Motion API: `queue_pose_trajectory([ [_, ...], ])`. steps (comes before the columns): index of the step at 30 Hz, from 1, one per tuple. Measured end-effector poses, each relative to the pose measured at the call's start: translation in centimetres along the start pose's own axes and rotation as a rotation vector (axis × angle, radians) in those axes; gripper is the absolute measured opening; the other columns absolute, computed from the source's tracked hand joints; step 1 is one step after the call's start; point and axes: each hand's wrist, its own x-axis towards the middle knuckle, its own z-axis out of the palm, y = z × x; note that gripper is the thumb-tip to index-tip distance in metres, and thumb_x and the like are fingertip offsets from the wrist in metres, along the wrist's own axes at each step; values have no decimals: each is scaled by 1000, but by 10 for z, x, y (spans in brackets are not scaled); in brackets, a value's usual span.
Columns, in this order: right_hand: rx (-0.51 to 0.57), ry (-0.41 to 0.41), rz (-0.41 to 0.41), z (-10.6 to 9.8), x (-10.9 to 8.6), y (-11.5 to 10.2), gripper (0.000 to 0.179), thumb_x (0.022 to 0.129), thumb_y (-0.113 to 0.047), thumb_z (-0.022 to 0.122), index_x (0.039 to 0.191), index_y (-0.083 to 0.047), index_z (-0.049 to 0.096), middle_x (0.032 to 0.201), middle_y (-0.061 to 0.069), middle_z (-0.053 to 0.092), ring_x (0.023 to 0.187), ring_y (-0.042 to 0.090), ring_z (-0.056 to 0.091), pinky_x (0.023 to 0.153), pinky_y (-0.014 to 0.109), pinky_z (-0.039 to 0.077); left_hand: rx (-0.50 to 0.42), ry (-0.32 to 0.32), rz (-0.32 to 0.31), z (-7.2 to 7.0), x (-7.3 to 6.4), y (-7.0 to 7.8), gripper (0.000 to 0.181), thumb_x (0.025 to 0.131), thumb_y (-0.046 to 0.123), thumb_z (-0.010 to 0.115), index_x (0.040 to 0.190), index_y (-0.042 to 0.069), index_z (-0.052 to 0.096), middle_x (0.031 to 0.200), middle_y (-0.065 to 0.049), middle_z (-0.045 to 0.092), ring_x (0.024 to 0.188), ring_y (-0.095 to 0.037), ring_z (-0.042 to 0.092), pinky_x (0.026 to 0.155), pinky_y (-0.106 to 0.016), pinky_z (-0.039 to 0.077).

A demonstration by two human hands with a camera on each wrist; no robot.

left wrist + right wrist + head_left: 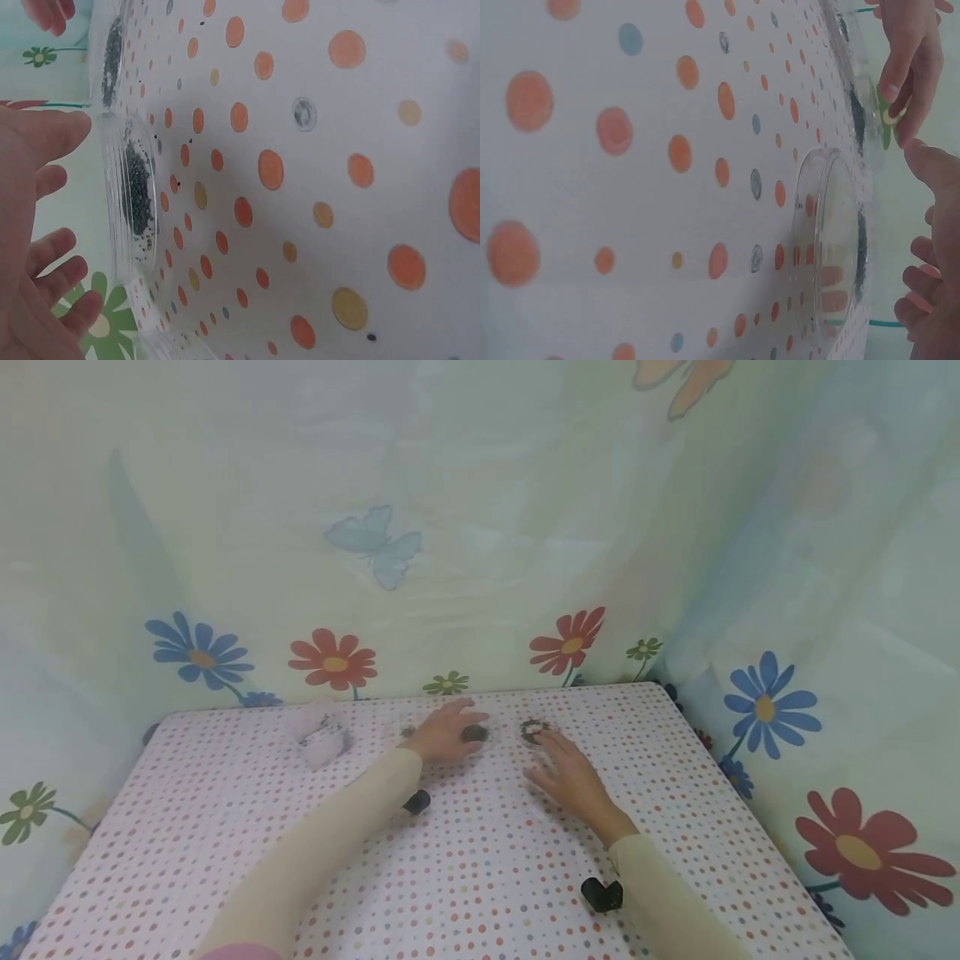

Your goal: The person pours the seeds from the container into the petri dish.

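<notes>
My left hand hovers, fingers spread, over a clear round dish holding dark grains. In the left wrist view the same dish lies just beyond the fingers, with no grip on it visible. My right hand reaches toward a second clear dish of dark grains, fingers loosely bent and fingertips at its near edge; contact cannot be made out. Below that hand, the right wrist view shows a clear shallow dish or lid with nothing dark inside. Another clear dish sits left of my left hand, partly hidden.
A crumpled clear plastic bag or wrap lies at the table's back left. The dotted tabletop ends against a flowered curtain behind and at the sides. Black wrist mounts hang beside the sleeves.
</notes>
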Motion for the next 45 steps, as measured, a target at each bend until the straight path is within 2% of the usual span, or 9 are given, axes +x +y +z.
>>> queue_pose_trajectory([
  [7,-35,4,32,0,-9,0,63,89,-37,67,141,-7,47,149,19,42,137,39,39,111,57,36,-7,-10,29,1,3,5,55,94,37,58,146,27,43,157,-9,30,147,-29,27,119,-51,26],
  [15,-19,-18,64,3,-18,6,63,90,-36,67,143,-8,45,150,19,40,138,38,39,111,57,35,10,-27,62,0,4,11,50,96,34,56,144,28,46,158,-10,30,148,-29,25,117,-57,26],
  [24,-13,-48,103,8,-27,10,66,89,-38,67,144,-10,44,150,17,41,138,37,39,112,57,35,29,-56,45,2,6,12,50,96,34,55,145,32,44,159,-8,29,148,-27,24,118,-57,23],
  [32,18,-116,158,10,-34,10,68,87,-43,69,143,-13,46,153,14,38,141,37,35,115,56,30,17,-56,34,2,7,11,48,97,36,54,144,31,46,159,-8,27,149,-29,22,118,-59,20],
  [38,54,-149,147,10,-40,10,78,80,-49,73,144,-16,45,154,16,36,141,39,33,115,58,29,16,-66,8,4,10,8,43,100,38,46,143,34,46,160,-5,26,149,-27,21,119,-58,19],
  [45,29,-133,125,8,-43,8,79,79,-44,76,145,-14,44,153,17,37,140,41,35,113,58,32,23,-70,19,3,11,9,44,99,35,50,143,34,47,159,-7,29,148,-28,23,119,-59,20],
])
